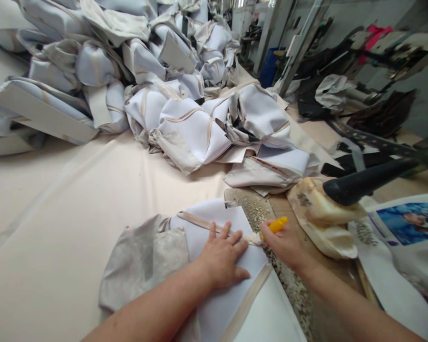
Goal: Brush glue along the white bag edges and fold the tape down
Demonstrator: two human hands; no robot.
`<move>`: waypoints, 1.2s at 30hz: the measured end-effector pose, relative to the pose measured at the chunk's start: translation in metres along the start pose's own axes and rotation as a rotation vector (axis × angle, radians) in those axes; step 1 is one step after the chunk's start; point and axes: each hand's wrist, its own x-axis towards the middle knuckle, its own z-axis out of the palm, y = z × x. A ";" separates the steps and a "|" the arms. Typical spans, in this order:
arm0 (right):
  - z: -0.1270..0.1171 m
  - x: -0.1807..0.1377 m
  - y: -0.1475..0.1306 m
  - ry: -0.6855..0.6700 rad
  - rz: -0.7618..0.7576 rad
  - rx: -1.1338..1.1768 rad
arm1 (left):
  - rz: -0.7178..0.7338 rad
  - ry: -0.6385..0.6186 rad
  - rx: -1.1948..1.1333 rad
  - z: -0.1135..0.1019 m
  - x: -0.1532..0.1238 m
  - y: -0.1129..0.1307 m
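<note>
A white sewn fabric piece [207,213] with tan tape strips and a crumpled grey fabric part [139,266] lies in front of me. My left hand [223,259] rests flat on its white face, fingers spread. Close by on the right, my right hand [280,242] is closed round a brush with a yellow handle [278,224]. The pale bristles touch the white piece near its right edge. Beneath that edge runs a board [294,289] crusted with dried, speckled residue.
Many similar white and grey sewn pieces [192,128] are heaped across the back. A yellowed container [321,213] with a black tube-like part [371,183] stands at right, beside a white bag with a blue picture [410,221]. Pale sheeting [57,209] covers the table at left.
</note>
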 end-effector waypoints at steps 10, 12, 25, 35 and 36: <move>0.026 0.054 -0.007 0.135 -0.112 0.137 | -0.028 0.016 0.055 0.003 0.002 -0.001; 0.022 0.037 0.000 0.079 -0.096 0.100 | -0.026 0.015 0.063 0.004 0.001 -0.001; 0.019 0.031 -0.004 0.102 -0.098 0.125 | -0.025 0.009 0.097 0.007 0.003 -0.001; -0.011 -0.045 0.005 -0.018 -0.027 0.040 | -0.033 -0.005 0.120 0.010 0.005 -0.001; -0.009 -0.038 0.003 0.022 -0.034 0.051 | -0.034 -0.005 0.126 0.010 0.006 -0.001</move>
